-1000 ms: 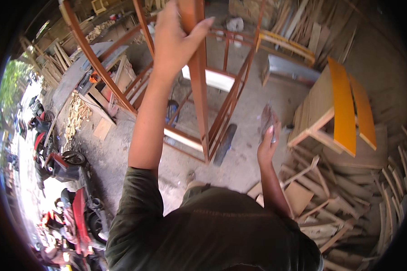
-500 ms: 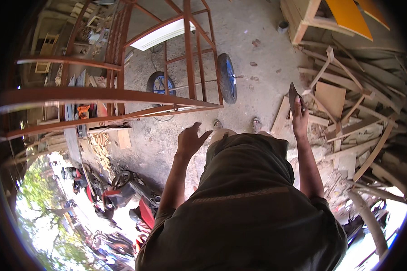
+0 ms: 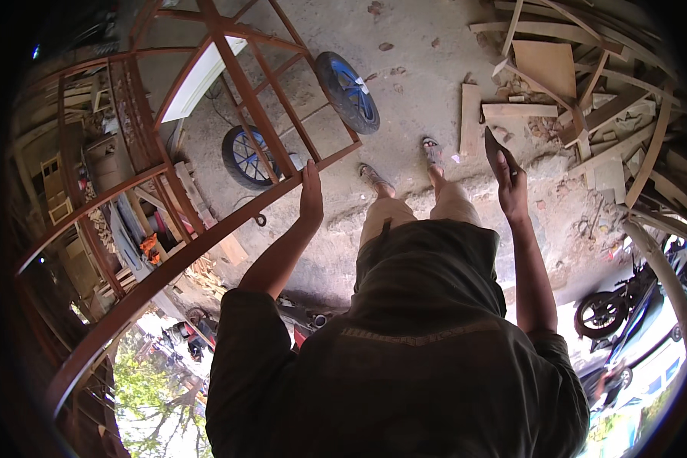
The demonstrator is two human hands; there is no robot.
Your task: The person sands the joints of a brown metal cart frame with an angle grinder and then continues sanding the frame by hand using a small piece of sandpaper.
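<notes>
A reddish-brown frame cart (image 3: 221, 223) on blue-rimmed wheels stands to my left. Against its near long bar, close to the corner, my left hand (image 3: 311, 200) rests with its fingers stretched out rather than wrapped round; the fingertips overlap the bar. My right hand (image 3: 512, 191) is raised on the other side, its fingers closed round a dark flat pointed tool (image 3: 496, 151). The tool's tip points away from me, and its exact kind cannot be made out. A ring (image 3: 260, 220) hangs from the bar beside my left hand.
Scrap boards and sticks (image 3: 588, 114) lie heaped at the right, with a loose plank (image 3: 470, 118) near my feet. One cart wheel (image 3: 348, 91) juts out past the frame. Motorcycles (image 3: 607, 309) stand behind me. A pale panel (image 3: 202, 80) shows inside the frame.
My left hand has come up against the cart's bar from free air. My view has turned and my feet show more. The dark tool stays in my right hand.
</notes>
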